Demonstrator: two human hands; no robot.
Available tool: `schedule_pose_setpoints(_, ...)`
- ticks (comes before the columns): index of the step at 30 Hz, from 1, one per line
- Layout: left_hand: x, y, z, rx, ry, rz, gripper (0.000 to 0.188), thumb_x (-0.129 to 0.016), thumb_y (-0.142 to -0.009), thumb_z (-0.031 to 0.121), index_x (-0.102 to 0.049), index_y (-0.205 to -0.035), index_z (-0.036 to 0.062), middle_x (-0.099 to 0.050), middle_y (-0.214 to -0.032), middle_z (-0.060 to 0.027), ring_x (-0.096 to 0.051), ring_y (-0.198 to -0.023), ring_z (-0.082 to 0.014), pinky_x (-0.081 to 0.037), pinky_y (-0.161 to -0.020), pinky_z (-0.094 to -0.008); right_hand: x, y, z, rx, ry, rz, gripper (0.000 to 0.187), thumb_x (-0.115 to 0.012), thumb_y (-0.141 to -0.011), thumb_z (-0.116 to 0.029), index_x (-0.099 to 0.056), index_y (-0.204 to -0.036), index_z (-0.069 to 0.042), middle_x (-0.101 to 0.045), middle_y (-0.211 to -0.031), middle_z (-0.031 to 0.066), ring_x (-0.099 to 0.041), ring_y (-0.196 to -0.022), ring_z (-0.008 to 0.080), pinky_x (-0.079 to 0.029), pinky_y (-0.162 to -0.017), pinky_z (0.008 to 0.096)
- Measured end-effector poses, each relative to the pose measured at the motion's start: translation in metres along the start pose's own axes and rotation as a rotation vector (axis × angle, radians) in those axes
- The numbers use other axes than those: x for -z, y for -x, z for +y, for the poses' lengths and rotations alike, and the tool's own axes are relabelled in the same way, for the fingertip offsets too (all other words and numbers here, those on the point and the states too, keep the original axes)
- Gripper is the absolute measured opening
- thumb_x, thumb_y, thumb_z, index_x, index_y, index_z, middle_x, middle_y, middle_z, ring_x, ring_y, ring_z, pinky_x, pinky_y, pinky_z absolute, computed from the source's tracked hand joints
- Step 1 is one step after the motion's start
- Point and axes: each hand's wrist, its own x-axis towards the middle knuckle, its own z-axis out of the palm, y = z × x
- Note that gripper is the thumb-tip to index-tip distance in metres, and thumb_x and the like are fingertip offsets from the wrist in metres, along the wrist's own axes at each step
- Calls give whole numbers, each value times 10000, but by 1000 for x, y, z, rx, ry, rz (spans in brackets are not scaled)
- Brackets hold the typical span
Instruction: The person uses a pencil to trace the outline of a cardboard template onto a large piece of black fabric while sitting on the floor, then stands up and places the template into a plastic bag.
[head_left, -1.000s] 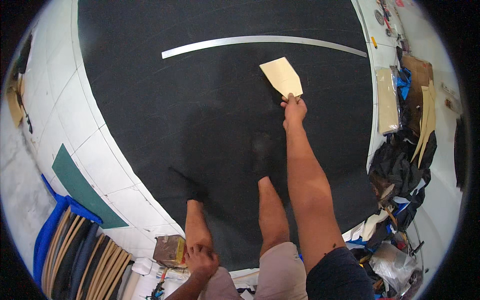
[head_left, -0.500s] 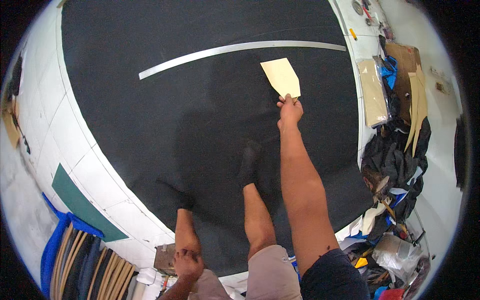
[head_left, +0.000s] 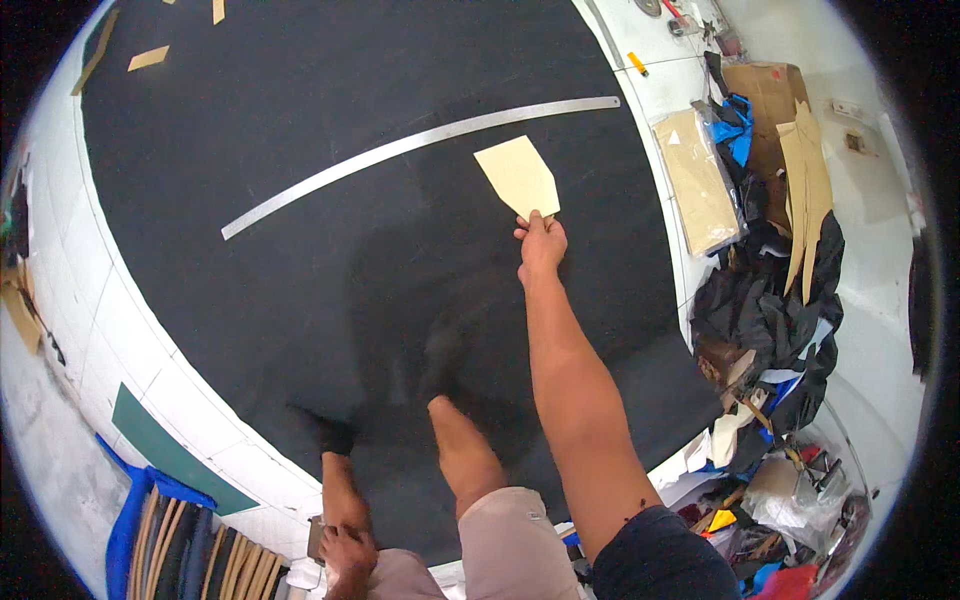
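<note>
My right hand (head_left: 542, 243) stretches forward over the black fabric (head_left: 290, 330). Its thumb and fingers pinch the near corner of a cream card pattern piece (head_left: 520, 180), angular with several straight edges. Just beyond the card, a long metal ruler (head_left: 410, 145) lies on the fabric; it looks curved in this view. My left hand (head_left: 348, 552) rests on my bent left leg at the lower left. Its fingers lie spread over the leg, with nothing visible in them.
Small tan card pieces (head_left: 149, 58) lie at the far left of the fabric. To the right are a plastic-wrapped tan packet (head_left: 697, 185), a cardboard sheet (head_left: 765, 110), and crumpled black material (head_left: 740, 310). Fabric rolls (head_left: 165, 545) stand at the lower left beside a green panel (head_left: 175, 450).
My view has shifted, bringing tan card pieces into sight at the far left. My right hand still grips the card near the ruler; my left hand stays on my leg.
</note>
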Motion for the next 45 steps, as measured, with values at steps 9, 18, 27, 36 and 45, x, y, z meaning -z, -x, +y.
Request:
schedule_pose_setpoints(9, 4, 59, 17, 10, -76, -329, 883, -604, -875, 579, -313, -1563, 106, -395, -1500, -221, -435, -1347, -456, -432, -1053, -593, 16, -35, -53, -86, 31, 2, 165, -579, -1021, -177, -592, -989, -15, -709, -913, 94, -610, -698, 113, -498, -691, 276)
schedule_pose_setpoints(18, 14, 61, 60, -183, -173, -211, 778, -650, -862, 518, -408, -1509, 160, -547, -1276, -270, -581, -1148, -452, -499, -928, -573, 41, -59, -77, -59, -69, 100, 161, -582, -1022, -176, -583, -980, -20, -709, -915, 93, -613, -684, 112, -505, -678, 268)
schedule_pose_setpoints(27, 49, 69, 75, -74, -158, -312, 1096, -748, -703, 671, -297, -1588, 209, -573, -1239, -296, -621, -1131, -491, -520, -939, -561, 61, -79, -89, 17, -81, 146, 152, -576, -1023, -156, -591, -998, -7, -700, -902, 92, -616, -685, 114, -511, -666, 270)
schedule_pose_setpoints(36, -19, 39, 50, -100, -144, -388, 976, -715, -761, 666, -371, -1521, 158, -597, -1217, -275, -639, -1089, -465, -529, -929, -530, 55, -95, -129, 141, -93, 157, 178, -584, -1007, -144, -593, -1021, 33, -709, -897, 129, -630, -651, 144, -516, -611, 285)
schedule_pose_setpoints(45, -24, 44, 51, -60, -83, -427, 911, -700, -788, 647, -406, -1465, 113, -611, -1215, -268, -641, -1091, -456, -526, -939, -528, 3, -80, -167, 214, -52, 30, 170, -576, -1011, -145, -597, -991, 22, -707, -887, 123, -623, -647, 139, -515, -637, 280)
